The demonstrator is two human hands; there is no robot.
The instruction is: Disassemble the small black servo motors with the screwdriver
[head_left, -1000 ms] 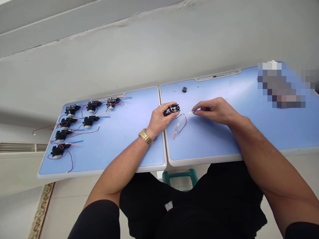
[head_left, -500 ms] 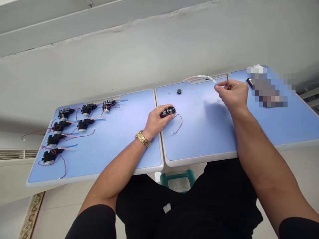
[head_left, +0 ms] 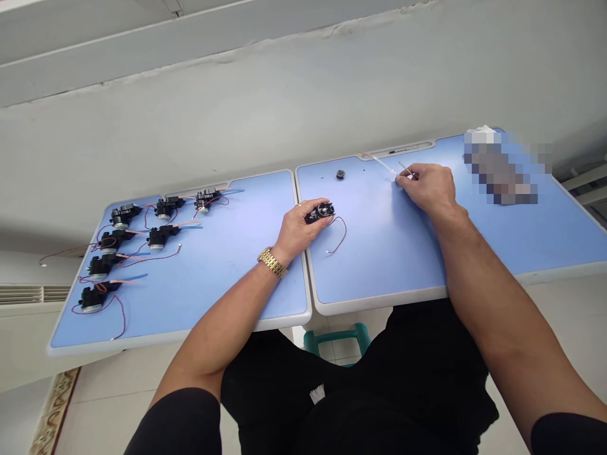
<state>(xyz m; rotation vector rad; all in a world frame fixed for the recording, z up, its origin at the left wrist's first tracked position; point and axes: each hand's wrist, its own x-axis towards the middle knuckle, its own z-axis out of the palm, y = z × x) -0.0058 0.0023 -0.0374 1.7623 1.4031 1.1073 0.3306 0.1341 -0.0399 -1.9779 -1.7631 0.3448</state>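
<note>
My left hand (head_left: 300, 229) is closed around a small black motor unit (head_left: 318, 213), holding it by the seam between the table tops. A dark red wire (head_left: 345, 235) with a white plug trails from that unit onto the blue surface. Over the right table, the fingers of my right hand (head_left: 427, 186) pinch a thin whitish tube (head_left: 385, 165) with a pinkish far end. A slim metal rod (head_left: 404, 167), its kind unclear, also sticks up from this hand. Between the two hands, farther back, lies a small round black part (head_left: 340, 174).
Several similar black motor units (head_left: 164, 236) with red wires and pink and blue tubes lie on the left table (head_left: 222, 291). A dark pen (head_left: 399, 151) rests in the back groove. At far right is a blurred-out item (head_left: 502, 170). A green stool (head_left: 337, 335) stands below.
My right hand has come left and down toward the table with the tube and the rod. The tube now hangs straighter and the rod leans left. My left hand stays still.
</note>
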